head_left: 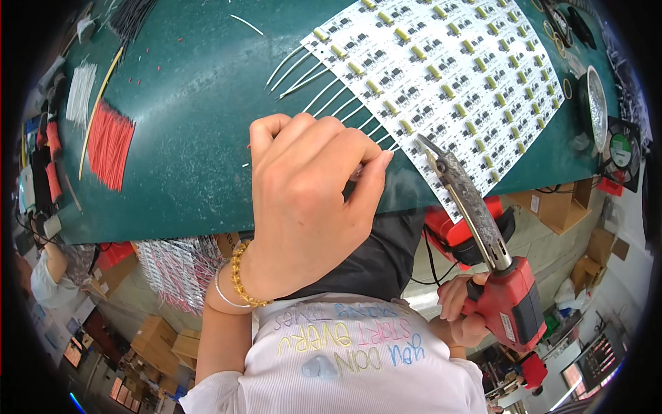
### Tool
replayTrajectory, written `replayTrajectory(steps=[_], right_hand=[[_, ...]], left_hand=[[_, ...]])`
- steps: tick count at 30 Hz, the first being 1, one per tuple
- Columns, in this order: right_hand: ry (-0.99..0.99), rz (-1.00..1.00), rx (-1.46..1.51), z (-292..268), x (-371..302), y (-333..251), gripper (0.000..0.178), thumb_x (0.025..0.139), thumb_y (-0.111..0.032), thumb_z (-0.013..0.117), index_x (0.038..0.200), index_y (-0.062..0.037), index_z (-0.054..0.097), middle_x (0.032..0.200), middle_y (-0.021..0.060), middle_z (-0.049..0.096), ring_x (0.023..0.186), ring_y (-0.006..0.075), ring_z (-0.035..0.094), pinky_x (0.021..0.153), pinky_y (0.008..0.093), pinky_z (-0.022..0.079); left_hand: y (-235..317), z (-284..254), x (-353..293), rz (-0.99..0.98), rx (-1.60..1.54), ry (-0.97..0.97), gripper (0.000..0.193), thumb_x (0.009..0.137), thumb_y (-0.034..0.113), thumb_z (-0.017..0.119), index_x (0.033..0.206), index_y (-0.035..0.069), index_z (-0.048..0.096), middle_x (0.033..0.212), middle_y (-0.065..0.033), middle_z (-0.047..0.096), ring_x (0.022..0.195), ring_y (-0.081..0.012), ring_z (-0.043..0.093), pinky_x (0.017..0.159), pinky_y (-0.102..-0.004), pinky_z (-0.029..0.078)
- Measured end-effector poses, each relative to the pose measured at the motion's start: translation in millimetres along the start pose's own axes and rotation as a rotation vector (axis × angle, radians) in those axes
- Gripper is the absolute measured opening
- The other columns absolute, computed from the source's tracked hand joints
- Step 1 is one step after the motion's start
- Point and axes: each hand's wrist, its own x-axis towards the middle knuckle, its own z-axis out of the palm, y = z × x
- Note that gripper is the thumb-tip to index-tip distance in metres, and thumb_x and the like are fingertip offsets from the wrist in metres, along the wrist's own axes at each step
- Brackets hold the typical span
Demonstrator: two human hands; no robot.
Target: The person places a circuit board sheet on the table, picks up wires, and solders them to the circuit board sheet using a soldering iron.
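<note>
A white panel of circuit boards (412,90) lies on the green tabletop, with rows of small black parts and yellowish blocks. Several white wires (323,96) stick out from its left edge. My left hand (310,183) is closed at that edge, thumb and forefinger pinched at the end of a white wire; other fingers curl out of sight. My right hand (460,312) grips a red and black soldering gun (514,303) below the table's front edge. Its long metal barrel reaches up over the panel, the dark tip just above the board's lower left edge, right of my left fingertips.
Bundles of red wires (110,148), white wires (81,93) and black wires (131,19) lie at left beside a thin yellow stick (101,110). A metal bowl (597,107) and a small fan (623,153) stand at right. Cardboard boxes (562,207) sit below. Another person's sleeve (52,281) shows far left.
</note>
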Motion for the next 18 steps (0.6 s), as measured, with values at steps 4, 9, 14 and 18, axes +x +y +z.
replayTrajectory(steps=[4, 9, 14, 18], right_hand=[[-0.153, -0.015, -0.012, -4, 9, -2, 0.075, 0.081, -0.059, 0.059, 0.124, -0.0007, 0.04, 0.051, -0.0033, 0.046, 0.043, 0.0106, 0.045, 0.044, 0.0255, 0.037], [-0.152, 0.025, 0.002, 2, 12, -8, 0.073, 0.082, -0.059, 0.058, 0.122, -0.0007, 0.04, 0.052, -0.0029, 0.046, 0.043, 0.0107, 0.046, 0.044, 0.0255, 0.037], [-0.06, -0.051, 0.107, -9, 5, 4, 0.071, 0.082, -0.057, 0.059, 0.121, -0.0006, 0.04, 0.052, -0.0019, 0.047, 0.042, 0.0113, 0.046, 0.043, 0.0262, 0.037], [-0.062, -0.08, 0.114, -19, -4, 10, 0.07, 0.082, -0.057, 0.059, 0.12, -0.0007, 0.041, 0.052, -0.0013, 0.047, 0.043, 0.0117, 0.046, 0.043, 0.0267, 0.037]], left_hand=[[-1, -1, -1, -0.007, 0.007, 0.012, 0.011, 0.071, 0.004, 0.072, 0.066, 0.007, 0.062, 0.059, 0.0006, 0.052, 0.057, -0.0143, 0.048, 0.07, -0.0291, 0.034], [0, -6, 0, -0.004, 0.014, 0.013, 0.011, 0.071, 0.004, 0.072, 0.067, 0.007, 0.063, 0.059, 0.0002, 0.051, 0.056, -0.0148, 0.047, 0.07, -0.0292, 0.035], [-2, -43, -4, -0.164, 0.065, -0.181, 0.009, 0.068, 0.003, 0.072, 0.069, 0.006, 0.063, 0.064, -0.0036, 0.056, 0.065, -0.017, 0.05, 0.068, -0.0284, 0.037], [10, -34, -5, -0.044, -0.114, 0.011, 0.012, 0.067, 0.001, 0.072, 0.073, 0.005, 0.061, 0.079, -0.0072, 0.06, 0.076, -0.0201, 0.054, 0.07, -0.0295, 0.039]])
